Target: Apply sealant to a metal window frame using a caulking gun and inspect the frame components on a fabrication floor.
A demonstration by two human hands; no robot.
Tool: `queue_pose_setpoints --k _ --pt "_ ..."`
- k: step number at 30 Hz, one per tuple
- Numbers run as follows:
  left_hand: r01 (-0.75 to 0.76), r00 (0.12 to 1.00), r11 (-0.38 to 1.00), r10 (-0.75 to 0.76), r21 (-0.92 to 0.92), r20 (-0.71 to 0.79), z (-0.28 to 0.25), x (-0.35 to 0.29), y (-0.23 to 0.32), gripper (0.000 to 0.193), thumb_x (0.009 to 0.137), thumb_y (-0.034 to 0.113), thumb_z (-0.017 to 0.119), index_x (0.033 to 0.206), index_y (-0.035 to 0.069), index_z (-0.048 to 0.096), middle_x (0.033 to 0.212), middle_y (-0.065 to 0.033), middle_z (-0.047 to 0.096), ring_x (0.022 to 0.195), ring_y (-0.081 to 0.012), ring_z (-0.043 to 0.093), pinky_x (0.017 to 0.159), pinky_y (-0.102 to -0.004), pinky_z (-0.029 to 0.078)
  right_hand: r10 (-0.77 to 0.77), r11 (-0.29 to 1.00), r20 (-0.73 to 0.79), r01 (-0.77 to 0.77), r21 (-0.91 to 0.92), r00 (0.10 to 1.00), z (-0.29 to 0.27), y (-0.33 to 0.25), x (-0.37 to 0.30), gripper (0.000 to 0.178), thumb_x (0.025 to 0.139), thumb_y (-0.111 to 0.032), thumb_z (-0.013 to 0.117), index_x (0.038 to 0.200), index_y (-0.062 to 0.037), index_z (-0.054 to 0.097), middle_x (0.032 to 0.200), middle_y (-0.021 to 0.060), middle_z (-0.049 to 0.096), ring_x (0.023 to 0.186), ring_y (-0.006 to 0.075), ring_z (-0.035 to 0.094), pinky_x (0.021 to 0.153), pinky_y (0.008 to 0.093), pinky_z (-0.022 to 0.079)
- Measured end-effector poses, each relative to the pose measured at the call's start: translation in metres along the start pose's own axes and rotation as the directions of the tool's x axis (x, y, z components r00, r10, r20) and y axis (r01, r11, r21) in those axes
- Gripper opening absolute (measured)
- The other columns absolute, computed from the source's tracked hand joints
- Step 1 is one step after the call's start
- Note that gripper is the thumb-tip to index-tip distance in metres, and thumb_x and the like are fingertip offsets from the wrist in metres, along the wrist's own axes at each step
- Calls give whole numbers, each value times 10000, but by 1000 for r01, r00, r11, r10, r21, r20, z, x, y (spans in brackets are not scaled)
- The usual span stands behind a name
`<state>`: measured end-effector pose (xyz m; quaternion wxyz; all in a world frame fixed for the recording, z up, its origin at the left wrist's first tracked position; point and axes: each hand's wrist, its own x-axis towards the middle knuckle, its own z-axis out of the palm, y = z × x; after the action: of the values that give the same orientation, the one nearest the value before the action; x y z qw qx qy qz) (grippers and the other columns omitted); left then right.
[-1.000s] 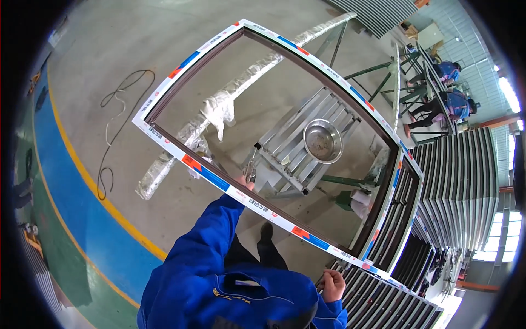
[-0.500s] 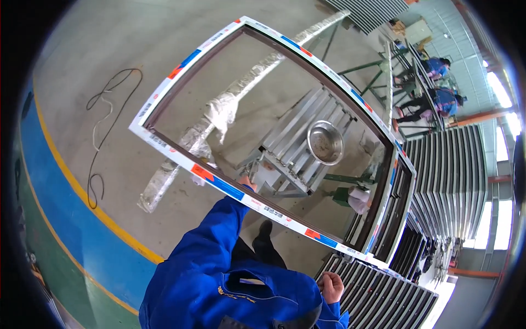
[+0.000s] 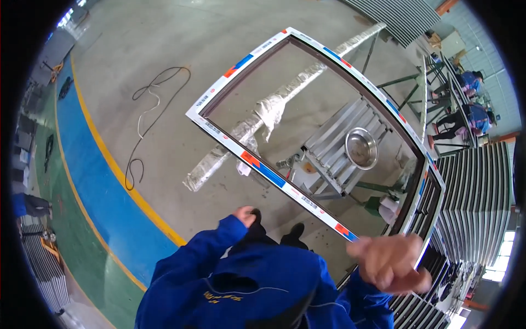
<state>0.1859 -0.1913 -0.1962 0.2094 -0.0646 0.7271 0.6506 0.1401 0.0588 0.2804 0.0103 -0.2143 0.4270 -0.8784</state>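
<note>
A large rectangular window frame [image 3: 267,174], dark inside with white, blue and orange protective tape along its edges, rests across a long bar wrapped in shiny plastic film [image 3: 207,169]. My left hand [image 3: 245,215] is in front of the near edge of the frame, apart from it; its fingers hardly show. My right hand [image 3: 390,264] is raised in front of the frame's near right corner, blurred by motion. Its fingers are loosely bent and apart, with nothing seen in them. Whether it touches the frame I cannot tell.
Through the frame a metal basin [image 3: 361,148] shows on a slatted metal stand [image 3: 329,148]. Stacked dark profiles [image 3: 474,192] rise at the right. Two people [image 3: 470,118] work at a far bench. A black cable [image 3: 150,120] lies on the floor left.
My left hand has withdrawn from behind the frame's near edge toward my body. My right hand has risen to the near right corner. The view has shifted left.
</note>
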Motion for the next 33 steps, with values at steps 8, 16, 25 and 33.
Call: queue_pose_setpoints --k 8,16,25,33 --pt "265 930 963 -243 41 -276 -81 -90 72 403 845 178 625 1221 54 550 941 -112 657 676 -146 609 551 -290 514 -308 867 569 -21 498 762 57 -22 45 195 907 -128 560 826 26 647 553 44 485 462 133 455 737 393 574" --pt "167 896 984 -127 59 -425 -111 -65 100 378 851 167 628 1205 51 562 845 -67 648 542 -102 540 491 -258 472 -270 850 532 -61 524 803 62 -25 38 298 949 -163 513 752 28 628 503 35 417 412 140 436 814 474 569" --pt "-88 803 949 248 303 -541 -131 13 186 300 845 138 644 1127 41 609 993 -84 651 803 -167 603 722 -299 500 -319 838 519 -19 545 793 32 -37 53 305 956 -203 532 786 34 622 501 31 418 404 133 418 813 451 566" --pt "-347 683 648 670 678 -290 -101 125 268 301 849 149 636 1122 29 596 1039 -142 634 932 -291 630 790 -372 508 -390 805 420 81 588 820 -28 -51 76 287 936 -206 556 785 31 614 517 30 436 416 130 426 729 411 569"
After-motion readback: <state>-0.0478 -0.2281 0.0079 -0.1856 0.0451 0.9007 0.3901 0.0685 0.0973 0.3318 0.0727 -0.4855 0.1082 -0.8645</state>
